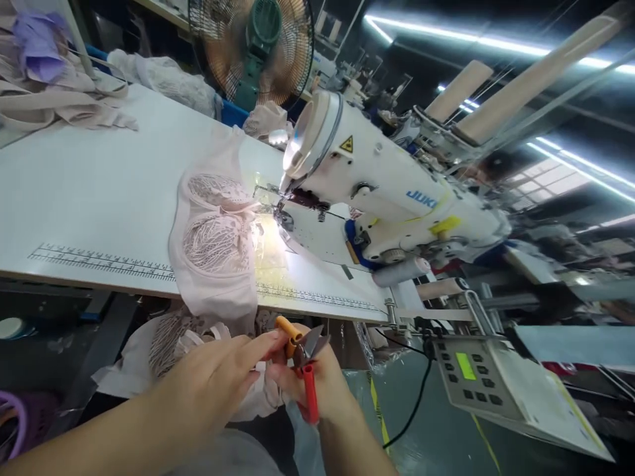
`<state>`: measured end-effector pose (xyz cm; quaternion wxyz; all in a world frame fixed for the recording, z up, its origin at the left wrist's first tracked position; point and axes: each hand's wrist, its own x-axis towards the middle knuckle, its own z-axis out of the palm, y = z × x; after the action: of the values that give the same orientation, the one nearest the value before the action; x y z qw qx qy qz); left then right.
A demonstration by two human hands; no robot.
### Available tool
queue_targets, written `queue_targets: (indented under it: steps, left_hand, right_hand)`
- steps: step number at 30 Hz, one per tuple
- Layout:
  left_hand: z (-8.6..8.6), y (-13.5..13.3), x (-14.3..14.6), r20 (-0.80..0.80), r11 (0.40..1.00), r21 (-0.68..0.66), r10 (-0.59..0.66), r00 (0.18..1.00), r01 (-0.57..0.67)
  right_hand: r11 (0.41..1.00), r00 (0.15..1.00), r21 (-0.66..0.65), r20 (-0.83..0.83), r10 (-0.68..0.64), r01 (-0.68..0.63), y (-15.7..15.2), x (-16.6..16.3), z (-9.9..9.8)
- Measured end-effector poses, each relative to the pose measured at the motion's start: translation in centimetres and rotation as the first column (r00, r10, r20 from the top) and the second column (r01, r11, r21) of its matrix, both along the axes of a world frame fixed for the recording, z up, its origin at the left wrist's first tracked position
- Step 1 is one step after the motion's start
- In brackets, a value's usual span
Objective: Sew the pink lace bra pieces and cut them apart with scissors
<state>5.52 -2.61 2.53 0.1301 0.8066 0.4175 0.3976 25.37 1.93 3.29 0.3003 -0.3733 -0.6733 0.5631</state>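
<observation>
My right hand [317,383] is closed on small thread snips [306,360] with orange and red handles, blades pointing up right. My left hand [223,377] is closed in a pinch right beside the snips, fingertips at the pale pink fabric [173,344] that hangs below the table edge. A pale pink lace bra piece [215,231] lies on the white sewing table [99,185], draped over its front edge, with one end under the needle of a white Juki sewing machine [391,192].
A ruler scale [99,261] runs along the table's front edge. Piles of pink fabric [54,99] and a standing fan [253,46] are at the back. A control panel [471,373] with a green screen hangs right. Thread cones [401,271] lie beside the machine.
</observation>
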Motion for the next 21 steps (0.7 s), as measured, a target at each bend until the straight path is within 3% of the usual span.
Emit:
queue_targets:
  steps: [7,9,13,15,18,21]
  left_hand:
    - [-0.3,0.4,0.9,0.117,0.997,-0.073,0.008,0.993,0.001]
    - [-0.4,0.5,0.9,0.162,0.983,-0.181,0.010,0.987,0.020]
    - [0.0,0.9,0.3,0.146,0.848,-0.530,0.071,0.987,0.017]
    - [0.6,1.1,-0.2,0.085,0.777,-0.630,0.058,0.995,0.008]
    - [1.2,1.2,-0.6,0.098,0.714,-0.698,0.023,0.995,0.053]
    - [1.0,1.1,-0.4,0.203,0.710,-0.696,0.048,0.978,0.109]
  right_hand:
    - [0.999,0.995,0.006,-0.093,-0.032,0.033,0.5,-1.3,0.9]
    - [0.999,0.996,0.016,-0.083,-0.031,0.033,0.6,-1.3,0.7]
    - [0.990,0.993,0.134,-0.118,-0.015,0.031,0.4,-1.1,0.2]
    - [0.973,0.993,0.225,-0.117,-0.033,0.059,0.3,-1.1,-0.2]
    - [0.941,0.990,0.324,-0.132,-0.058,0.098,0.3,-1.2,-0.8]
    - [0.926,0.985,0.362,-0.168,-0.048,0.107,0.3,-1.5,-1.3]
